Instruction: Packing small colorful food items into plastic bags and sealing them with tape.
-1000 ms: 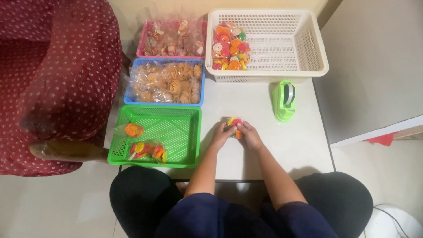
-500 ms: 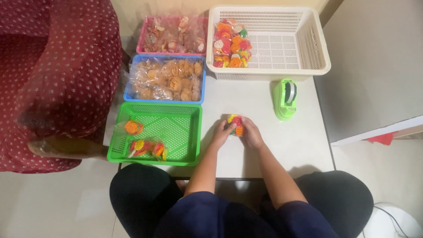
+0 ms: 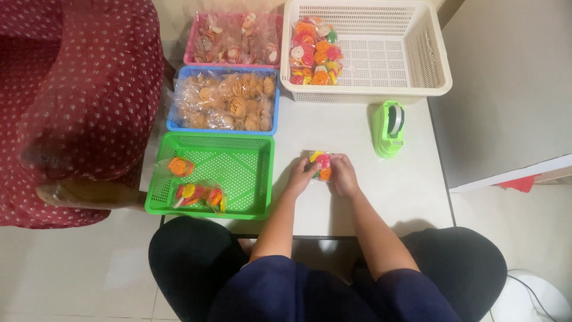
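Packet [image 3: 322,165] nearer, between both grips

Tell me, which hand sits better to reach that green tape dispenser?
Probably the right hand: the green tape dispenser stands just beyond it on that side, while the left hand is farther off. Both grip the small snack packet.

A red dotted armchair [image 3: 77,101] stands on pale floor tiles [image 3: 83,268].

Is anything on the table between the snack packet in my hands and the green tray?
Nothing visible. The snack packet sits between left hand and right hand; only bare table separates it from the green tray.
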